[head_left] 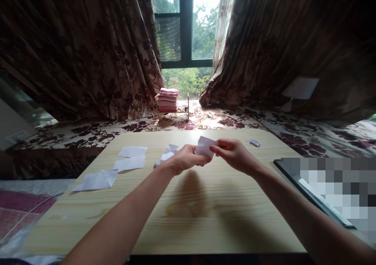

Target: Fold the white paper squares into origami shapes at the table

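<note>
Between my two hands, above the middle of the wooden table (205, 226), is a small piece of white paper (205, 146). My left hand (188, 157) grips its lower left side, thumb on top. The fingertips of my right hand (232, 150) pinch its right edge. Left of my left hand lies a folded white paper (169, 152), partly hidden by that hand. Farther left are flat white sheets, one at the back (132, 151), one just below it (129, 163), and a larger creased sheet (96, 179) nearer me.
A small crumpled or folded paper piece (254, 143) lies at the table's far right. A dark-edged flat object (311, 202), mostly blurred out, sits along the right edge. On the flowered window ledge stand a rack (188, 107) with folded striped cloths (168, 100) and a white lamp (301, 87).
</note>
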Available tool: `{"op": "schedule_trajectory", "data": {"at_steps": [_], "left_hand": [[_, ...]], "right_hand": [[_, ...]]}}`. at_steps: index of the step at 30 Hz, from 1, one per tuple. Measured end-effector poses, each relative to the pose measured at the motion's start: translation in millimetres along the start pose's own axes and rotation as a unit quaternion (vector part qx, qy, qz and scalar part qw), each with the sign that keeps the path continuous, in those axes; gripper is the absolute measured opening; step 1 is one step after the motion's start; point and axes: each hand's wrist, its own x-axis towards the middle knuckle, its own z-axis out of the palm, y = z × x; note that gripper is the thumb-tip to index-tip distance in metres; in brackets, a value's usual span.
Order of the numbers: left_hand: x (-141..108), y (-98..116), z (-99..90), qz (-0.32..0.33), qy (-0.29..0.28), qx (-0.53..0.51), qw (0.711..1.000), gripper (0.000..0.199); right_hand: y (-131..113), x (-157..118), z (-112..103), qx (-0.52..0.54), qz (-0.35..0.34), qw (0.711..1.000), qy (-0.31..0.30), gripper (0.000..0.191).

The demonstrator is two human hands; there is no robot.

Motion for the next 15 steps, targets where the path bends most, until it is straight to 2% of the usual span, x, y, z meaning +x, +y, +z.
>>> {"op": "schedule_trajectory", "data": {"at_steps": [2,6,8,9,11,12,14,15], "left_hand": [[4,2,-2.5,-0.033,-0.024,0.022,0.999,0.008],[4,0,-7.8,-0.08,-0.031,0.057,0.995,0.013],[0,1,-16.6,-0.087,-0.031,0.085,0.992,0.015],[-1,4,-22.6,-0.069,-0.023,0.143,0.987,0.018],[0,19,-35.3,-0.02,0.045,0.215,0.975,0.026],[6,31,-40.3,0.028,0.09,0.21,0.973,0.025],[26,58,-44.7,0.155,0.227,0.153,0.949,0.025],[41,71,-43.7,0.205,0.261,0.114,0.936,0.027]], "right_hand": [[5,2,-3,-0.012,0.003,1.0,-0.02,0.038],[12,3,-5,-0.029,0.012,0.999,-0.029,0.037],[16,2,-4,-0.034,0.021,0.999,-0.023,0.036],[19,1,-4,-0.036,0.027,0.999,-0.021,0.036],[26,-2,-3,-0.039,0.044,0.998,-0.027,0.036],[29,-3,-2,-0.042,0.054,0.997,-0.036,0.036],[35,-5,0,-0.055,0.074,0.994,-0.056,0.037],[36,-6,2,-0.063,0.081,0.993,-0.065,0.038]]}}
